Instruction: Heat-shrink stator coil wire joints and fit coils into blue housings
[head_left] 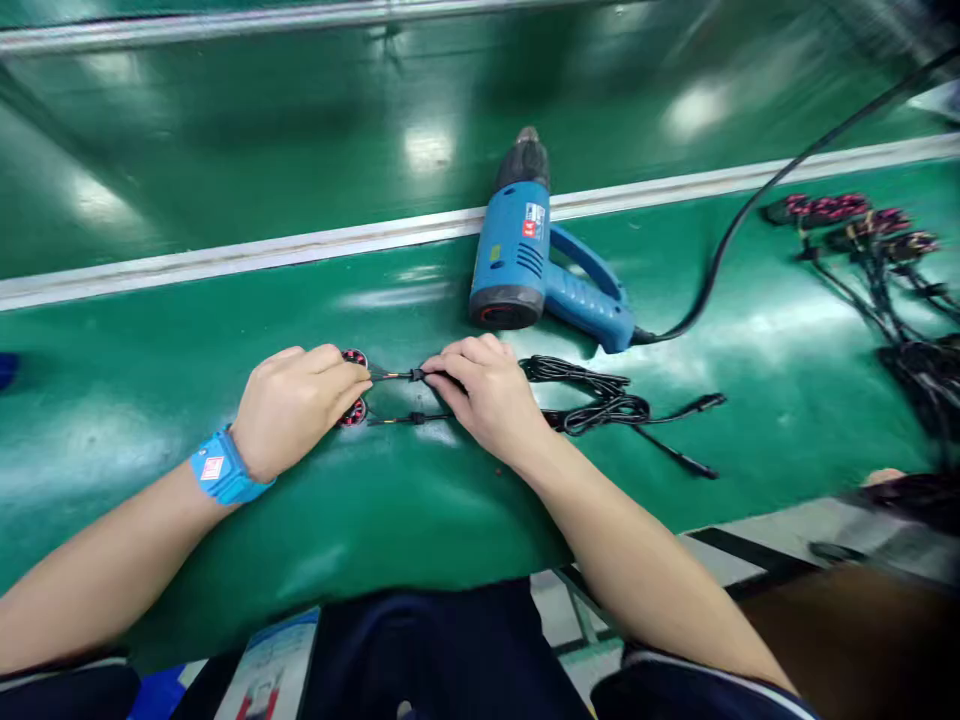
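Note:
Two small round motor stators with red windings lie one above the other on the green bench; the lower stator [354,412] is partly covered by my left hand [304,405]. That hand is closed, its fingertips pinching the upper stator [355,357] where its thin wires come out. My right hand [487,395] pinches the upper black cable just right of its black sleeve [417,375]. Below it, the second cable's sleeve [418,418] lies on the bench, and that cable runs under my right hand. Both cables end in bundled black coils [611,408] with plugs to the right.
A blue heat gun [514,250] lies behind my right hand, nozzle pointing away, its black cord [720,265] running to the upper right. More stators with cables [862,225] are piled at the right. A white-edged ledge [300,245] crosses behind the work.

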